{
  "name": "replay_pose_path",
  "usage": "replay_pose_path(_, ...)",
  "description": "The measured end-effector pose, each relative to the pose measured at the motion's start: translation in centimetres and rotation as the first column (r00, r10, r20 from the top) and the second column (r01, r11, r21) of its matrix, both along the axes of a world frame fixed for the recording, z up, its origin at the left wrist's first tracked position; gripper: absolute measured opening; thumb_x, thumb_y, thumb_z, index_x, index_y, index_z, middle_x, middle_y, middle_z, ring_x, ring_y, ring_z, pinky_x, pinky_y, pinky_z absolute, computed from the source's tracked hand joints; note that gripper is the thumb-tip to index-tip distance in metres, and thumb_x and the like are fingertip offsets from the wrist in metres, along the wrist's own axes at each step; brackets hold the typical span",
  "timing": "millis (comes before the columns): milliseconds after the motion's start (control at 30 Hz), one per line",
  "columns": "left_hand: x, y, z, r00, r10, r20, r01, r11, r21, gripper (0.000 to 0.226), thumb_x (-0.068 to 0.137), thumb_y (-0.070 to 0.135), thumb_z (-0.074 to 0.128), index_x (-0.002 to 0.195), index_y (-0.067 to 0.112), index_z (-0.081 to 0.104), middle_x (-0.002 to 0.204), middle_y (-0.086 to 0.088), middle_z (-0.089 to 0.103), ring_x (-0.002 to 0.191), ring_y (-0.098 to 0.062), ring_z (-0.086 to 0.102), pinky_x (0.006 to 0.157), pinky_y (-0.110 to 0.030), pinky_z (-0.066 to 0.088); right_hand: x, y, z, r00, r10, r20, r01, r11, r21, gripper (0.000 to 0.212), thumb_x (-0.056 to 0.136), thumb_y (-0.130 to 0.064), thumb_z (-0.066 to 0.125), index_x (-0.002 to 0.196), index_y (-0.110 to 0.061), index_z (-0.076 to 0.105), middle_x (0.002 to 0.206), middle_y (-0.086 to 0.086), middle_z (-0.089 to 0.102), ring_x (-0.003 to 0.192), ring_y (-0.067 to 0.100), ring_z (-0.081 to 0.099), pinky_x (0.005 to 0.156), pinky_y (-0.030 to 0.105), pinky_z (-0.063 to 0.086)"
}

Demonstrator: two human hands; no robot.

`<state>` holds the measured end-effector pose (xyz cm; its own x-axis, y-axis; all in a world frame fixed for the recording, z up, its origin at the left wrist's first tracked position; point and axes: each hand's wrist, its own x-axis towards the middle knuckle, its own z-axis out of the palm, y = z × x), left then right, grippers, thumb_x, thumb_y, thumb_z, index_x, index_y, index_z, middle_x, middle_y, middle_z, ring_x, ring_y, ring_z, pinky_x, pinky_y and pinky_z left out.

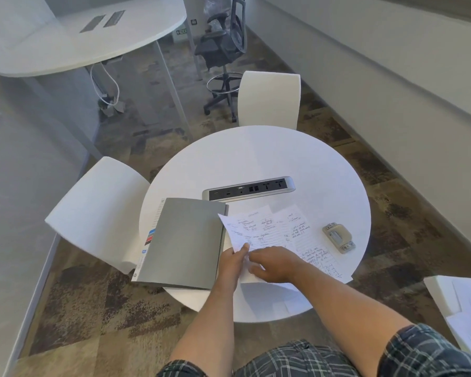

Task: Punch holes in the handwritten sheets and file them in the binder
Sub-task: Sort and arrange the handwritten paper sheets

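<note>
Several handwritten sheets (267, 229) lie fanned out on the round white table (256, 156), right of a closed grey binder (182, 243). My left hand (233, 263) pinches the near edge of the top sheet, whose left corner is lifted over the binder's edge. My right hand (275, 263) rests on the sheets beside it, fingers curled at the paper's edge. A beige hole punch (338, 237) sits on the table to the right of the sheets, apart from both hands.
A silver power and socket strip (249, 188) is set in the table behind the binder. Two white chairs (98, 210) (269, 99) stand at the left and far side. More papers (468, 314) lie on a white surface at the right edge.
</note>
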<state>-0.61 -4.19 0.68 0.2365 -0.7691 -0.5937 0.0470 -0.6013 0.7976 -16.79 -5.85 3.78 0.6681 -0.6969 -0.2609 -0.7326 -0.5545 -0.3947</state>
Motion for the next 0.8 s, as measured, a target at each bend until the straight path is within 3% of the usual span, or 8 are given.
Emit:
replay_pose_path(167,0.2,-0.5,-0.6,0.999,0.026,0.034,-0.025,0.999,-0.032,0.008,0.096,0.008,0.064,0.098,0.003,0.069,0.090,-0.011,0.072,0.071,-0.020,0.063,0.062,-0.026,0.049,-0.9,0.1,0.0,0.998,-0.014,0.063,0.009,0.997,0.082,0.042,0.097,-0.059,0.048,0.100,-0.020,0.064,0.110,-0.004,0.071,0.093,0.020,0.065,0.080,0.042,0.055)
replay_pose_path(267,0.4,-0.6,-0.3,0.999,0.044,-0.003,-0.044,0.999,-0.028,0.014,0.097,0.001,0.059,0.095,0.008,0.071,0.089,-0.011,0.073,0.072,-0.022,0.065,0.063,-0.027,0.051,-1.7,0.2,0.4,0.958,-0.245,0.152,0.207,0.952,0.226,0.058,0.093,-0.075,0.042,0.107,-0.024,0.068,0.114,-0.007,0.073,0.100,0.012,0.066,0.089,0.039,0.054)
replay_pose_path(367,1.0,-0.3,-0.1,0.997,0.047,-0.058,-0.048,0.999,-0.023,0.018,0.096,-0.002,0.059,0.106,0.005,0.072,0.092,-0.011,0.075,0.077,-0.026,0.070,0.066,-0.029,0.055,-2.8,-0.3,0.2,0.867,-0.467,0.174,0.444,0.882,0.157,0.047,0.100,-0.065,0.043,0.119,-0.025,0.061,0.124,-0.003,0.070,0.109,0.017,0.067,0.094,0.040,0.053)
replay_pose_path(433,1.5,-0.1,0.2,0.990,0.062,-0.130,-0.065,0.998,-0.016,0.020,0.095,-0.005,0.059,0.108,0.003,0.072,0.096,-0.015,0.076,0.081,-0.028,0.071,0.070,-0.034,0.058,-3.7,-0.8,-0.5,0.756,-0.632,0.173,0.621,0.775,0.117,0.046,0.101,-0.052,0.053,0.135,-0.022,0.052,0.139,-0.001,0.061,0.121,0.022,0.063,0.100,0.042,0.050)
replay_pose_path(533,2.2,0.2,0.2,0.967,0.061,-0.248,-0.068,0.998,-0.016,0.027,0.089,-0.008,0.061,0.112,0.002,0.071,0.107,-0.022,0.075,0.091,-0.034,0.071,0.087,-0.054,0.058,-5.1,-1.4,-1.6,0.464,-0.866,0.184,0.811,0.499,0.305,0.069,0.095,-0.052,0.063,0.149,-0.016,0.038,0.149,0.006,0.054,0.133,0.029,0.055,0.108,0.048,0.046)
replay_pose_path(600,2.4,0.2,0.1,0.955,0.080,-0.284,-0.089,0.996,-0.018,0.040,0.075,-0.006,0.070,0.114,0.006,0.067,0.108,-0.022,0.074,0.092,-0.035,0.069,0.093,-0.058,0.053,-5.6,-1.5,-1.9,0.263,-0.951,0.161,0.791,0.308,0.529,0.082,0.092,-0.055,0.066,0.154,-0.015,0.031,0.149,0.009,0.054,0.133,0.033,0.054,0.110,0.049,0.044)
replay_pose_path(667,2.5,0.3,0.0,0.952,0.081,-0.295,-0.088,0.996,-0.009,0.058,0.061,-0.002,0.072,0.117,0.010,0.062,0.106,-0.017,0.076,0.093,-0.035,0.070,0.092,-0.055,0.054,-5.8,-1.6,-2.3,0.140,-0.981,0.138,0.694,0.196,0.693,0.074,0.095,-0.047,0.068,0.152,-0.014,0.035,0.143,0.008,0.055,0.128,0.032,0.056,0.107,0.046,0.043)
replay_pose_path(800,2.0,0.6,0.4,0.931,0.016,-0.366,-0.020,1.000,-0.007,0.062,0.060,0.002,0.076,0.121,0.003,0.064,0.113,-0.019,0.075,0.101,-0.037,0.070,0.090,-0.050,0.057,-5.4,-1.6,-2.3,0.183,-0.968,0.173,0.547,0.247,0.800,0.037,0.094,-0.015,0.065,0.131,-0.014,0.059,0.127,0.010,0.069,0.109,0.029,0.068,0.096,0.047,0.055)
